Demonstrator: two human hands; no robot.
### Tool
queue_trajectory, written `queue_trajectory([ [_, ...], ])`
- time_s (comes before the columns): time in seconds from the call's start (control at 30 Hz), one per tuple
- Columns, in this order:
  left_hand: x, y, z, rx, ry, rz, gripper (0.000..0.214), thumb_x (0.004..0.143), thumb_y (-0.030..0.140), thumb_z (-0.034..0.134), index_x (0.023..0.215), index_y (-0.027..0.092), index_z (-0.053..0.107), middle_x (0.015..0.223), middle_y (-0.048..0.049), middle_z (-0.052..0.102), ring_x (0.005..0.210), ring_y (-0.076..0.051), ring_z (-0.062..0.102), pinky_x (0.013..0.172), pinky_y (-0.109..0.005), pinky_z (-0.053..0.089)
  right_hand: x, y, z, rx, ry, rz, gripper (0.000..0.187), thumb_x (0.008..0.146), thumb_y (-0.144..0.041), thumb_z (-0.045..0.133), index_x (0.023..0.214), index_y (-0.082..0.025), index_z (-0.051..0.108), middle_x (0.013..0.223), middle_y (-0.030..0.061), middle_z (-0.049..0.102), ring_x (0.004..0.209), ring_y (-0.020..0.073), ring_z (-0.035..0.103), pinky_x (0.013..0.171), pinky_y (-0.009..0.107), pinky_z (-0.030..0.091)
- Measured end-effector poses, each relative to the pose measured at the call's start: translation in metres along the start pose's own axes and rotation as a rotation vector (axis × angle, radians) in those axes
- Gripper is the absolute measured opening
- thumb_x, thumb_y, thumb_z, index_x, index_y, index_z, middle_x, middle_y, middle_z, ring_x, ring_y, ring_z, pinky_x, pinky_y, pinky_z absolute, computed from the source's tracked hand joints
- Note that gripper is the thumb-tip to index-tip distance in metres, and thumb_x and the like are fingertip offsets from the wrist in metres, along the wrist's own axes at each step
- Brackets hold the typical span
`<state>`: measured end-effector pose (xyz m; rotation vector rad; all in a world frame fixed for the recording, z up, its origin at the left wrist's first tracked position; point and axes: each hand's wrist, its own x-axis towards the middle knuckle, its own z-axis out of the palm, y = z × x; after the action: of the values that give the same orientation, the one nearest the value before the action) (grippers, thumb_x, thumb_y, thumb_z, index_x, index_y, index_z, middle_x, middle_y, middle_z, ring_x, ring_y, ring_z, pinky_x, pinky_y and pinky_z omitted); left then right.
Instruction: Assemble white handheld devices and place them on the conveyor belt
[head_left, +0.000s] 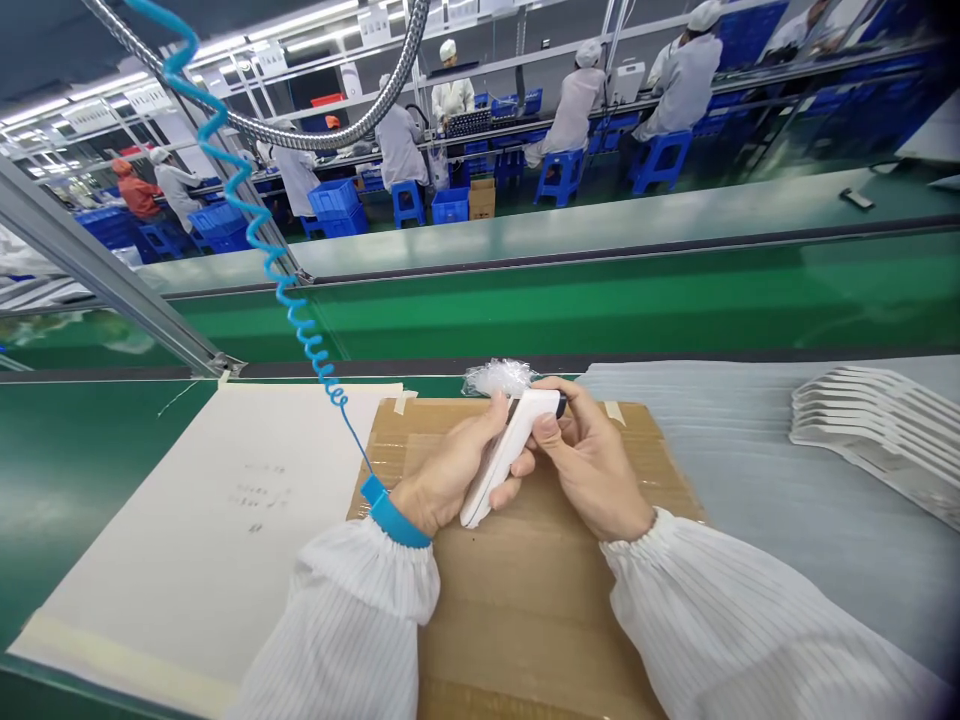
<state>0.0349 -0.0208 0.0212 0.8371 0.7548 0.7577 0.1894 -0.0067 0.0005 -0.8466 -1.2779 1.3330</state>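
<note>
My left hand (446,475) and my right hand (589,460) both grip a long white plastic handheld device (504,455) above a brown cardboard sheet (532,620). Its lower end rests near the cardboard, and a dark tip shows at its upper end. My fingers hide much of its body. A tuft of crumpled clear plastic film (499,378) sits just beyond the device. A blue wrist strap (394,513) circles my left wrist, and its coiled blue cord (300,320) rises up and to the left.
A white paper sheet (172,530) with faint print lies left of the cardboard. On the right, a stack of white moulded pieces (877,430) rests on pale ribbed sheeting (712,440). Beyond runs a green conveyor belt (600,310), with seated co-workers (686,85) and blue crates (334,200) farther back.
</note>
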Motion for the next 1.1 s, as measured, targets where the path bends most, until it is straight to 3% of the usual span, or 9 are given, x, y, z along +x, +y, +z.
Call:
queue_trajectory([
  [0.23,-0.014,0.012,0.006,0.175,0.003,0.067,0.041,0.084,0.054,0.069,0.088,0.017,0.053,0.064,0.0035,0.052,0.045,-0.006,0.046,0.04,-0.018,0.033,0.004,0.004,-0.002,0.104,-0.083,0.118,0.051,0.087,-0.056,0.069,0.128,-0.031,0.052,0.096,0.0018,0.073,0.081,0.0191,0.067,0.08,0.035,0.055],
  [0.3,-0.015,0.027,-0.001,0.282,0.144,0.155,0.037,0.083,0.048,0.073,0.092,0.018,0.053,0.059,0.0041,0.052,0.046,-0.008,0.046,0.045,-0.019,0.036,0.006,0.007,-0.002,0.142,-0.035,0.171,0.058,0.087,-0.056,0.07,0.134,-0.03,0.049,0.11,0.005,0.074,0.09,0.0204,0.069,0.088,0.038,0.054],
  [0.37,-0.011,0.049,-0.015,0.421,0.406,0.193,0.033,0.084,0.045,0.072,0.093,0.018,0.054,0.056,0.0033,0.053,0.046,-0.009,0.047,0.047,-0.022,0.038,0.007,0.01,-0.002,0.156,0.043,0.203,0.059,0.086,-0.055,0.071,0.134,-0.028,0.051,0.12,0.0076,0.073,0.094,0.0208,0.068,0.091,0.04,0.053],
  [0.47,0.005,0.089,-0.048,0.722,0.787,-0.025,0.022,0.082,0.03,0.074,0.082,0.018,0.056,0.058,-0.0015,0.058,0.049,-0.013,0.052,0.049,-0.026,0.039,0.008,0.012,-0.002,0.168,0.091,0.233,0.055,0.084,-0.053,0.074,0.13,-0.027,0.057,0.124,0.0081,0.072,0.092,0.0193,0.068,0.091,0.039,0.054],
  [0.53,0.018,0.114,-0.072,0.771,0.89,-0.046,0.017,0.081,0.019,0.073,0.078,0.017,0.056,0.057,-0.0011,0.056,0.052,-0.013,0.053,0.053,-0.027,0.041,0.009,0.012,-0.004,0.184,0.093,0.245,0.054,0.084,-0.05,0.075,0.129,-0.026,0.058,0.124,0.0076,0.072,0.091,0.0184,0.067,0.091,0.038,0.055],
  [0.67,0.039,0.14,-0.11,0.84,1.042,0.056,0.014,0.09,0.021,0.066,0.082,0.015,0.056,0.071,-0.0005,0.059,0.066,-0.011,0.056,0.066,-0.026,0.047,0.011,0.014,-0.008,0.228,0.108,0.281,0.06,0.081,-0.043,0.079,0.135,-0.029,0.057,0.139,0.0081,0.064,0.098,0.0205,0.069,0.094,0.039,0.057],
  [0.83,0.047,0.14,-0.121,0.975,1.227,0.166,0.015,0.092,0.024,0.064,0.097,0.011,0.059,0.105,-0.0054,0.061,0.092,-0.016,0.058,0.085,-0.035,0.048,0.015,0.014,-0.013,0.306,0.116,0.317,0.065,0.08,-0.035,0.082,0.139,-0.029,0.056,0.145,0.0098,0.06,0.109,0.0225,0.068,0.101,0.037,0.057],
  [0.97,0.038,0.12,-0.098,1.055,1.145,0.19,0.021,0.085,0.017,0.07,0.102,0.013,0.059,0.115,-0.012,0.063,0.103,-0.023,0.057,0.095,-0.041,0.043,0.017,0.011,-0.015,0.348,0.122,0.34,0.058,0.079,-0.03,0.082,0.133,-0.028,0.061,0.144,0.009,0.06,0.113,0.024,0.067,0.107,0.04,0.055],
  [1.1,0.022,0.076,-0.066,1.053,1.035,0.183,0.025,0.086,0.024,0.069,0.109,0.015,0.061,0.118,-0.0141,0.064,0.103,-0.025,0.061,0.093,-0.038,0.045,0.018,0.01,-0.018,0.37,0.116,0.358,0.049,0.079,-0.026,0.082,0.125,-0.028,0.065,0.143,0.0073,0.061,0.115,0.024,0.067,0.108,0.04,0.054],
])
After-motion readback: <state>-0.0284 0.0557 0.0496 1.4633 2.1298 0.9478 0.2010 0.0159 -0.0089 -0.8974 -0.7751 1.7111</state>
